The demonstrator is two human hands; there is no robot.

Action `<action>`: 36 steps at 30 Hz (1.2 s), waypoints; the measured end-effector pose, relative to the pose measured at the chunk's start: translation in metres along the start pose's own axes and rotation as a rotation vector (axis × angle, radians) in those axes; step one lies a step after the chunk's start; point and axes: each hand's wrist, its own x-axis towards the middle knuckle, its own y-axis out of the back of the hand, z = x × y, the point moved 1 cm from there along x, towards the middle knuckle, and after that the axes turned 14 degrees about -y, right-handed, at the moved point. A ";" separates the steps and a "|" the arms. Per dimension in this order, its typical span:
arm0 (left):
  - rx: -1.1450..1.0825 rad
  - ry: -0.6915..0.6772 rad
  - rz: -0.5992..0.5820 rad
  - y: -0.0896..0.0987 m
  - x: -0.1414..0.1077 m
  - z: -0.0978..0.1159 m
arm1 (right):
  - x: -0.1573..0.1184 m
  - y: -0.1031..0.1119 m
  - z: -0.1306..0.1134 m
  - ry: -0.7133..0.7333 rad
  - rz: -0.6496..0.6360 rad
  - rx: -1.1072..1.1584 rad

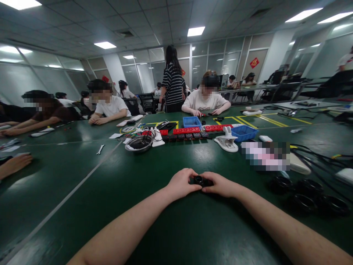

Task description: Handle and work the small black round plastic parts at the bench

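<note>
Black ring-ended part (198,180), on or just above the table (143,176), is pinched by fingers of left hand (182,183) and right hand (220,183), apparently a two-handed handling step, next calling for steady grip.

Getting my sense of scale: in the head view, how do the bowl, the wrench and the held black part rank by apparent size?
1. Bowl
2. Black part, partly hidden
3. Wrench; it lies farther away, so real sizes are unsure
</note>
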 end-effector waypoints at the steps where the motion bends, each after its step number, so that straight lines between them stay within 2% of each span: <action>1: -0.014 -0.014 -0.018 0.001 0.000 0.000 | 0.000 0.001 0.000 -0.005 -0.014 0.008; 9: -0.064 -0.073 -0.062 0.003 0.000 -0.004 | 0.002 0.000 0.000 0.033 -0.010 -0.035; 15: -0.057 -0.072 -0.030 -0.002 -0.001 -0.006 | 0.005 -0.005 0.007 -0.070 -0.004 0.020; 24: 0.026 0.009 0.017 -0.006 -0.001 0.001 | 0.007 -0.013 0.004 -0.183 0.174 -0.153; 30: 0.109 0.091 0.115 -0.010 -0.002 0.002 | 0.006 -0.024 -0.006 -0.283 0.376 -0.357; 36: 0.102 0.086 0.100 -0.009 -0.003 0.003 | 0.003 -0.021 -0.008 -0.259 0.333 -0.366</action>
